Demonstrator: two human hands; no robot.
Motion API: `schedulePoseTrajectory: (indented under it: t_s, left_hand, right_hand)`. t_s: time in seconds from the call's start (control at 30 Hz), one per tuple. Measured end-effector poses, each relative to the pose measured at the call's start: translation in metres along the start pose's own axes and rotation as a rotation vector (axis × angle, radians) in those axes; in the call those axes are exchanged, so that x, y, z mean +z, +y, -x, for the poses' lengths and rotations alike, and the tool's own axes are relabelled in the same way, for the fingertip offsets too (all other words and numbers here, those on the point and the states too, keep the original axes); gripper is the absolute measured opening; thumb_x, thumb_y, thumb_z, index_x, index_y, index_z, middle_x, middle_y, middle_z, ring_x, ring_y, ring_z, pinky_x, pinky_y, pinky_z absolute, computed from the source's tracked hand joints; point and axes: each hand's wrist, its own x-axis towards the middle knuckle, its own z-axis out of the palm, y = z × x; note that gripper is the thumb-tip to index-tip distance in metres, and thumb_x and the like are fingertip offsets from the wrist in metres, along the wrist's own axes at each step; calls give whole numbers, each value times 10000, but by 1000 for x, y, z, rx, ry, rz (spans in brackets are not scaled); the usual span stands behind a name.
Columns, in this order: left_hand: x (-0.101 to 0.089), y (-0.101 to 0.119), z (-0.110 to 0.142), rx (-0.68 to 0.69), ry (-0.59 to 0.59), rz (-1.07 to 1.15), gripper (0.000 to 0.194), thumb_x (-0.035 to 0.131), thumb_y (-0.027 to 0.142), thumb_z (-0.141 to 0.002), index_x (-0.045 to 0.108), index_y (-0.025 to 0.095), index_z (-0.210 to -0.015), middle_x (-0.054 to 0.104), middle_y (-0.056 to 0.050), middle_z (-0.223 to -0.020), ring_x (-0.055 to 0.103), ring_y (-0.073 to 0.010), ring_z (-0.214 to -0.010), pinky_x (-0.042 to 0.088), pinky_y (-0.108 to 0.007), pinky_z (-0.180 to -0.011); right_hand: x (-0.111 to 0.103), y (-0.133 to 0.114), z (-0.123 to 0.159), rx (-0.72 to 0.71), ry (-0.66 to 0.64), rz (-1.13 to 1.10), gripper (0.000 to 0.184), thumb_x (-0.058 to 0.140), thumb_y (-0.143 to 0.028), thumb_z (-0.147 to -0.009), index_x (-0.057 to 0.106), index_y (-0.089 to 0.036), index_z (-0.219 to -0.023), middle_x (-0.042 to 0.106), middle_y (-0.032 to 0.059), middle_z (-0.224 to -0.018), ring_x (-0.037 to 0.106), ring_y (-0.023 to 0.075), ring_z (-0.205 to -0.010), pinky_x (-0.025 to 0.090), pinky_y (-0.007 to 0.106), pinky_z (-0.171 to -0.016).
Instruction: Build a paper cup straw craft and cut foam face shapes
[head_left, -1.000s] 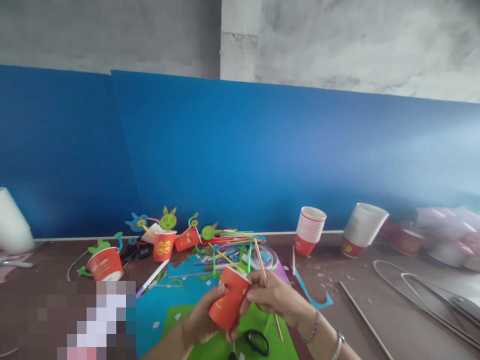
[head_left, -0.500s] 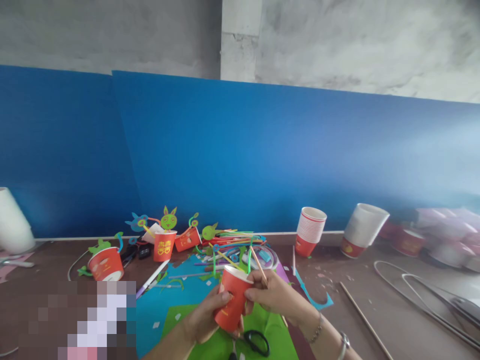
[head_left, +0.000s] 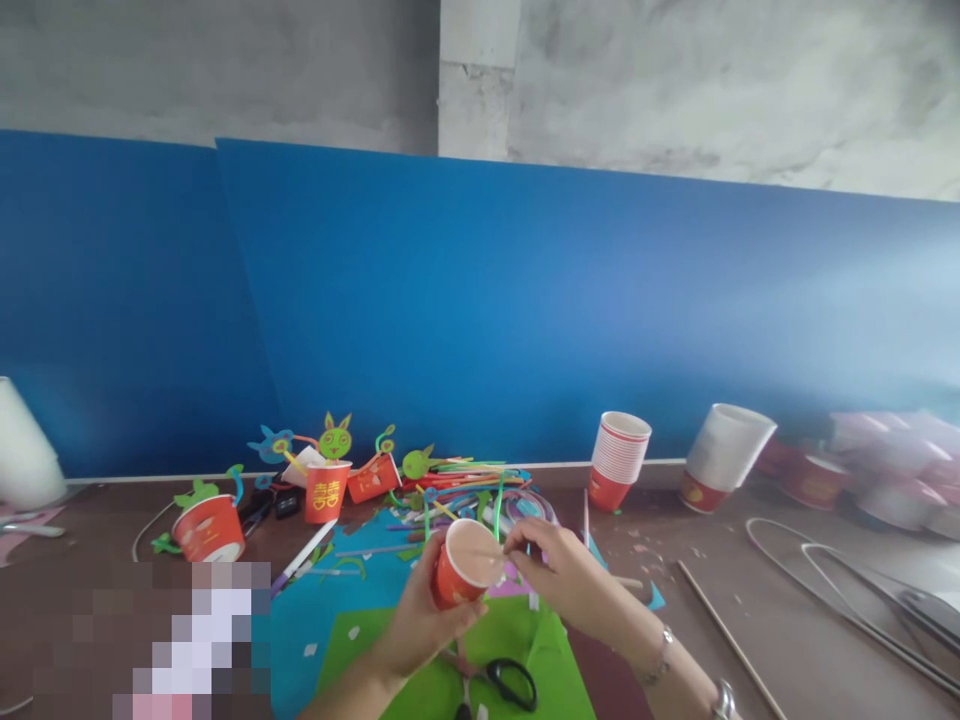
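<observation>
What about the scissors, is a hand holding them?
No, the scissors lie on the green paper, while the left hand holds a cup and the right hand is by its rim.

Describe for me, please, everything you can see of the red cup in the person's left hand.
The cup looks like paper, red outside with a pale rim and interior; its markings are too small to read. It is tilted, its round mouth facing the camera, and is held above the work surface, near the green sheet. The left hand wraps around its side. The right hand is by the rim with a thin stick, apparently reaching the mouth; whether either touches the cup is unclear.
</observation>
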Motion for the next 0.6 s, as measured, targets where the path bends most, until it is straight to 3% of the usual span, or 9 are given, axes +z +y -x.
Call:
schedulePoseTrajectory:
  t_s: [0.13, 0.37, 0.6]
  left_hand:
    - [2, -1, 0, 43, -63, 17, 753, 806, 227, -625, 427, 196, -1275, 579, -110, -1166, 548, -259, -1032, 439, -329, -875]
    - [2, 5, 2, 22, -93, 24, 711, 809, 233, -620, 464, 205, -1241, 601, -81, -1110, 534, -244, -1037, 428, -287, -858]
    - [2, 8, 4, 46, -106, -78, 750, 787, 274, -640, 403, 218, -1282, 527, -97, -1242, 495, -263, -1118, 392, -326, -939]
  right_hand:
    - [-4, -3, 1, -4, -35, 35, 130, 526, -145, -757, 643, -193, -725, 631, 19, -723, 542, 159, -671, 365, 257, -590]
    - [-3, 12, -4, -2, -62, -102, 130, 562, -119, -700, 674, -185, -705, 661, 23, -715, 545, 153, -644, 400, 256, -578]
    - [-11, 8, -3, 56, -110, -132, 94, 599, -158, -716, 691, -174, -720, 660, 22, -702, 526, 146, -631, 392, 259, -577]
